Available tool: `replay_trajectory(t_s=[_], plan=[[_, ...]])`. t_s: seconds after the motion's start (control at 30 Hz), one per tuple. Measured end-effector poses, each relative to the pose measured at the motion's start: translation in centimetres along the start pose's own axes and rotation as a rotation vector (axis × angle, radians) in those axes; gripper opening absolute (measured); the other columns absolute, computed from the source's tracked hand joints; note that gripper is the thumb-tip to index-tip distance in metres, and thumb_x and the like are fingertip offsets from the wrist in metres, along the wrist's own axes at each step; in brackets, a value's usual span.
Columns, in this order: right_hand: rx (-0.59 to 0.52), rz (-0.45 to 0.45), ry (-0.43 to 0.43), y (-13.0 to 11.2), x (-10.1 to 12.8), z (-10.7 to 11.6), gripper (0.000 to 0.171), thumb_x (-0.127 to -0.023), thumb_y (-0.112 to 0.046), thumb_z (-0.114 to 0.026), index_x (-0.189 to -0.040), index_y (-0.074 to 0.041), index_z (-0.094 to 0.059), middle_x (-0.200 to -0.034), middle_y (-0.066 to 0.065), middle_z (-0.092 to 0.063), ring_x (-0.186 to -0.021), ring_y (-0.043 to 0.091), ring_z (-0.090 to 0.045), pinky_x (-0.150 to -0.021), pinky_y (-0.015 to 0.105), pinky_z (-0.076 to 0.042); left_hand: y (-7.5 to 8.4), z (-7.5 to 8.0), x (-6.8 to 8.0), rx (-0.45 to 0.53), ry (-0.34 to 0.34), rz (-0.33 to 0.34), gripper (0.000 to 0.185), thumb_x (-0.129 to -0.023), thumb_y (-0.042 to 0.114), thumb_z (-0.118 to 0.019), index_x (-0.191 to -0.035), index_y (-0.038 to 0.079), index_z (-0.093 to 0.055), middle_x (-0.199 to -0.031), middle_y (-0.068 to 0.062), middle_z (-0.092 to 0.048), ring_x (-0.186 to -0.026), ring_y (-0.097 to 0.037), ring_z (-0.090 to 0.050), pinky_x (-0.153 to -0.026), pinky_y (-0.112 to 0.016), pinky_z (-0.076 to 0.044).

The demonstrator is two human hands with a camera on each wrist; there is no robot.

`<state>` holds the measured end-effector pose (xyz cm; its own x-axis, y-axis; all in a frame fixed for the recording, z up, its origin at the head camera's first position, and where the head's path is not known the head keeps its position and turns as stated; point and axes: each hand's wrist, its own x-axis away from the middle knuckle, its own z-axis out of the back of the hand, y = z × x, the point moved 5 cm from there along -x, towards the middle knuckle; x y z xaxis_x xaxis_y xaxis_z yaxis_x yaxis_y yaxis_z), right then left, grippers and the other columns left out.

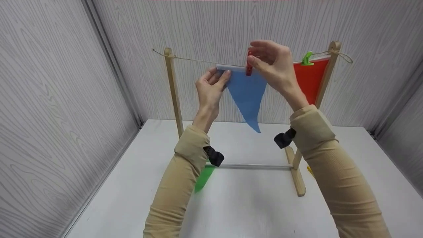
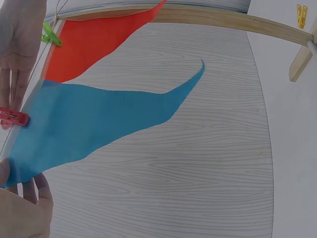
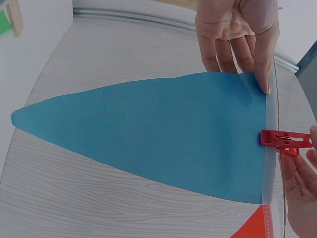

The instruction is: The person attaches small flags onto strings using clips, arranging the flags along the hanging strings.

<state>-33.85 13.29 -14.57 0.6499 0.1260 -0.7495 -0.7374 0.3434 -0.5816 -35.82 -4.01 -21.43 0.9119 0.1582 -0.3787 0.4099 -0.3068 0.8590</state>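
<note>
From far away I see the left hand (image 1: 210, 90) pinching one upper corner of the blue flag (image 1: 246, 96), which hangs at the string (image 1: 195, 60) near the red flag (image 1: 309, 79), while the right hand (image 1: 277, 66) pinches the red clip (image 1: 249, 69) on the blue flag's top edge.

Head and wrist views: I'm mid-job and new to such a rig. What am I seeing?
No machine: a person in tan sleeves works bare-handed. The wide picture comes from a head-worn camera; the other two come from wrist cameras. The left grip pinches a corner of the blue flag; the right grip pinches the red clip on that flag's top edge, at the string. Nearby, a red flag hangs with a green clip. The wooden stand rests on the white table, where a yellow clip and a green piece also lie.
</note>
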Motion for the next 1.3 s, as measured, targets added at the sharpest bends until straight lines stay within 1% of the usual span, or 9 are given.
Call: replay_trajectory(t_s=[0.17,0.3,0.5,0.7,0.87,0.93,1.03,1.13,1.3], plan=[[-0.053,0.026,0.05,-0.2,0.4,0.1,0.034,-0.094,-0.007,-0.07,-0.125,0.004,-0.067,-0.124,0.021,-0.07,-0.111,0.025,-0.069,-0.106,0.029,-0.052,-0.1,0.6,0.1,0.012,0.003,-0.01,0.038,-0.092,0.002,-0.07,-0.128,-0.005,-0.06,-0.124,-0.025,-0.068,-0.104,-0.024,-0.072,-0.095,-0.029,-0.058],[-0.071,0.055,0.121,-0.2,1.2,0.4,0.034,-0.093,-0.008,-0.071,-0.125,0.003,-0.067,-0.125,0.019,-0.07,-0.112,0.022,-0.069,-0.106,0.028,-0.052,-0.4,1.4,0.5,0.001,-0.002,-0.03,0.041,-0.092,0.0,-0.07,-0.131,-0.005,-0.059,-0.128,-0.024,-0.067,-0.115,-0.028,-0.069,-0.097,-0.027,-0.057],[-0.121,0.127,0.235,0.4,3.2,0.6,0.036,-0.092,-0.006,-0.07,-0.126,0.006,-0.065,-0.129,0.022,-0.067,-0.117,0.018,-0.067,-0.107,0.03,-0.051,-2.0,2.9,1.5,0.013,-0.021,-0.036,0.04,-0.092,-0.002,-0.068,-0.131,-0.006,-0.057,-0.135,-0.024,-0.063,-0.126,-0.032,-0.063,-0.101,-0.028,-0.055],[-0.215,0.144,0.305,1.5,5.6,0.2,0.035,-0.092,-0.001,-0.069,-0.125,0.009,-0.063,-0.132,0.022,-0.065,-0.124,0.021,-0.064,-0.111,0.033,-0.049,-4.4,4.3,2.8,-0.092,-0.047,-0.012,0.043,-0.094,0.003,-0.069,-0.134,-0.004,-0.056,-0.139,-0.023,-0.06,-0.132,-0.028,-0.059,-0.107,-0.029,-0.051],[-0.271,0.142,0.32,2.8,7.8,-0.4,0.034,-0.092,0.004,-0.067,-0.125,0.011,-0.061,-0.13,0.025,-0.064,-0.123,0.026,-0.064,-0.11,0.036,-0.05,-6.5,5.7,3.9,-0.2,-0.073,0.007,0.045,-0.094,0.006,-0.07,-0.135,-0.004,-0.056,-0.14,-0.022,-0.06,-0.136,-0.028,-0.055,-0.118,-0.034,-0.041],[-0.277,0.147,0.333,3.6,8.9,-0.7,0.034,-0.092,0.004,-0.067,-0.124,0.011,-0.061,-0.128,0.025,-0.065,-0.121,0.029,-0.065,-0.109,0.037,-0.05,-7.5,6.5,4.4,-0.247,-0.077,0.028,0.045,-0.094,0.008,-0.071,-0.135,-0.003,-0.057,-0.14,-0.02,-0.061,-0.137,-0.028,-0.054,-0.121,-0.035,-0.037],[-0.275,0.12,0.345,5.0,11.1,-1.2,0.033,-0.093,0.002,-0.067,-0.124,0.01,-0.061,-0.125,0.02,-0.068,-0.118,0.03,-0.066,-0.108,0.036,-0.051,-9.2,7.7,5.2,-0.31,-0.092,0.062,0.044,-0.094,0.011,-0.07,-0.135,-0.002,-0.057,-0.14,-0.019,-0.061,-0.138,-0.029,-0.053,-0.122,-0.039,-0.036],[-0.274,0.052,0.336,6.9,13.8,-1.8,0.03,-0.094,0.002,-0.065,-0.122,0.01,-0.062,-0.121,0.014,-0.07,-0.115,0.023,-0.068,-0.106,0.03,-0.052,-11.1,9.0,6.1,-0.376,-0.116,0.085,0.043,-0.096,0.012,-0.069,-0.134,-0.003,-0.057,-0.14,-0.02,-0.06,-0.138,-0.032,-0.052,-0.122,-0.042,-0.035],[-0.273,-0.117,0.297,11.1,18.4,-3.3,0.026,-0.095,0.003,-0.063,-0.12,0.011,-0.063,-0.115,0.019,-0.069,-0.107,0.008,-0.068,-0.1,0.019,-0.053,-13.7,11.1,7.6,-0.477,-0.135,0.098,0.04,-0.096,0.009,-0.066,-0.132,-0.006,-0.058,-0.139,-0.023,-0.06,-0.138,-0.037,-0.051,-0.121,-0.05,-0.034]])
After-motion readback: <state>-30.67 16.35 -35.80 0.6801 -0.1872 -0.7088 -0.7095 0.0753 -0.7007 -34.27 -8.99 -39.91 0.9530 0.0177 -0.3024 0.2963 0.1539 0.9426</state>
